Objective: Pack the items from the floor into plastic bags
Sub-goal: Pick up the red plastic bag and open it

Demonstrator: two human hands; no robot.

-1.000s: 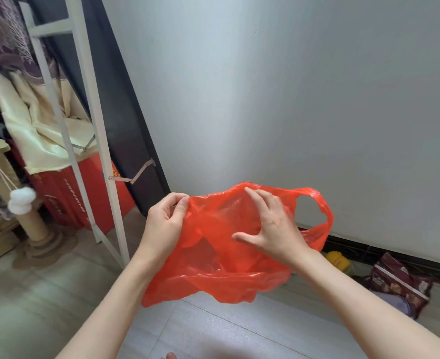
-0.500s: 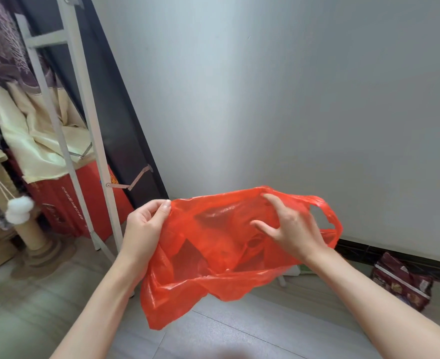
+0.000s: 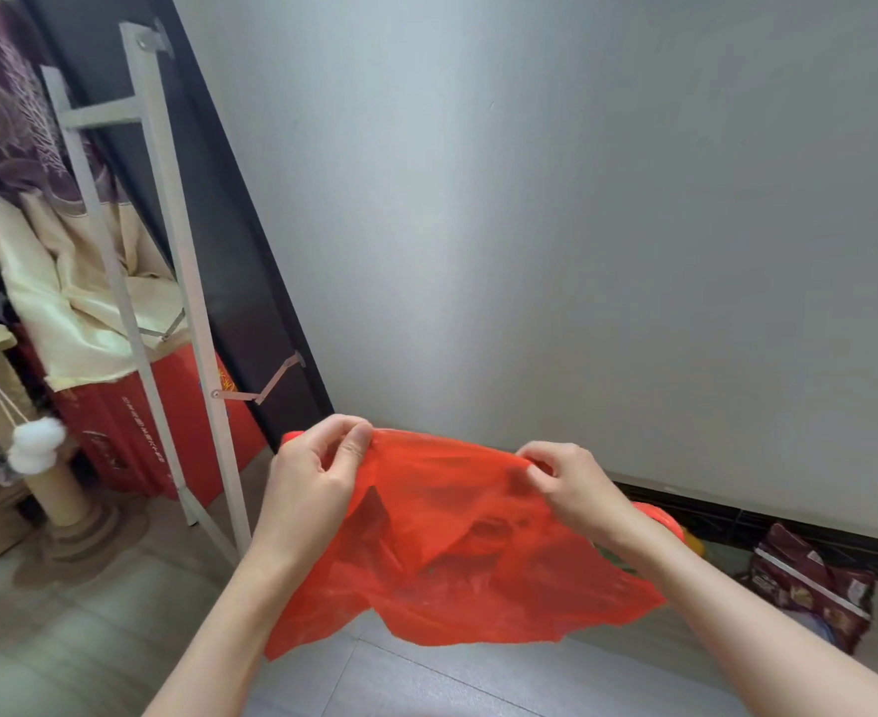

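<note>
Since half a second ago my right hand [image 3: 569, 491] left the bag's face; both hands pinch the top edge, left hand [image 3: 313, 481] at 9 o'clock. Red plastic bag [image 3: 457, 556] hangs between them.

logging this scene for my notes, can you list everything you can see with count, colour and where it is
plastic bag: one, red, held up above the floor, centre
snack packet: one, dark red, on the floor by the wall, right
yellow item: one, mostly hidden behind the bag, at the wall base
folding rack: one, white, leaning at left
box: one, red, on the floor behind the rack
cloth: one, cream, draped over the box
scratching post: one, beige with a white pompom, far left
left hand: pinch grip on the bag's upper left edge
right hand: pinch grip on the bag's upper right edge
</note>
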